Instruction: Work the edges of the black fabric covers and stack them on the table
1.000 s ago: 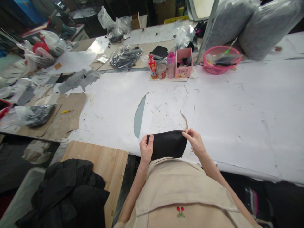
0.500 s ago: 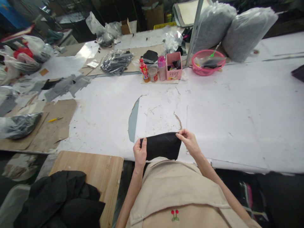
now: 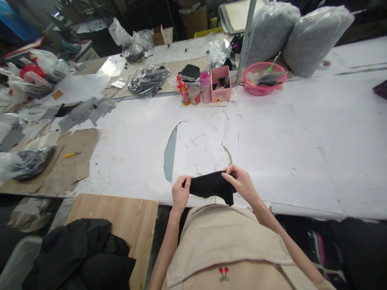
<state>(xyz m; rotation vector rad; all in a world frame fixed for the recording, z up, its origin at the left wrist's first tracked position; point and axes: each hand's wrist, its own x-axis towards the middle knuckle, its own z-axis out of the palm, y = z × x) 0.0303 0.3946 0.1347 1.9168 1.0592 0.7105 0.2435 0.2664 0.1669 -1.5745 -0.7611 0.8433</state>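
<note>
A small black cloth piece [image 3: 211, 185] is stretched between my two hands, just above the front edge of the white-covered table [image 3: 287, 161]. My left hand [image 3: 181, 193] pinches its left end between thumb and fingers. At the upper right corner, my right hand [image 3: 240, 181] grips the cloth the same way. The lower edge is curved, and the right part hangs down in a fold. Fingertips behind the cloth are partly hidden.
A wooden board [image 3: 139, 225] with a heap of black cloth [image 3: 81, 253] is at the lower left. Farther back stand a red-capped bottle [image 3: 182, 90], a jar, a pink box [image 3: 220, 84] and a pink basket [image 3: 263, 88]. A yellow cutter [image 3: 71, 154] lies left.
The black cloth has gone from a flat, nearly rectangular panel to a narrower, folded shape with a hanging right end. My left hand has shifted its hold to a fingertip pinch.
</note>
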